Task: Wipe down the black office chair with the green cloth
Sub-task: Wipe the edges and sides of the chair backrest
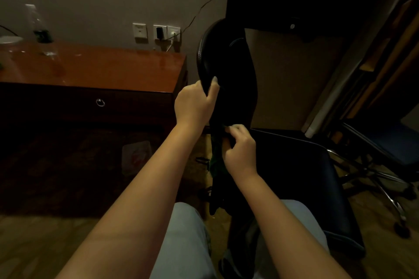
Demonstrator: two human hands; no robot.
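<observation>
Left hand (pixel 195 102): curled round the backrest (pixel 226 59) edge of the black office chair (pixel 290 165), steadying it.
Right hand (pixel 240 149): fingers curled, pinching the green cloth (pixel 215 163) against the lower backrest edge.
Cloth: hangs bunched below that hand.
Risk: the chair may swivel if the left grip eases. The bunched cloth could slip or skip patches in the dim light.

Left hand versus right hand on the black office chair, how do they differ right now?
The left hand sits higher, gripping the backrest edge of the black padded office chair, thumb over the front; the right hand is lower, near the seat. The left hand holds no cloth; the right hand's fingers are curled on the dark green cloth. Both are at the same side of the backrest.
</observation>
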